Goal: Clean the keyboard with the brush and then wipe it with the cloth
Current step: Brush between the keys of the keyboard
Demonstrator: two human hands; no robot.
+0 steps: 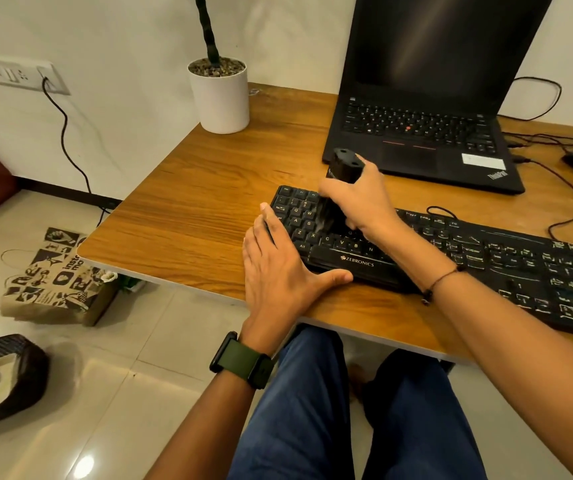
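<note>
at the centre of the frame the right hand [357, 206] wraps its fingers around a black brush [338, 188], bristles down on the keyboard [451, 258]. the left hand [278, 275] lies flat and open against the keyboard's left end on the tabletop [188, 209].

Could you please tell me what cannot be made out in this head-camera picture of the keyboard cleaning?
- Brush bristles: blurred and partly behind the right hand.
- Keyboard right end: cut off by the frame edge; the keys there are smeared.
- Keys under the right hand: hidden.
- Cloth: not visible anywhere.
- Left hand: whether it presses the keyboard or only rests beside it.
</note>
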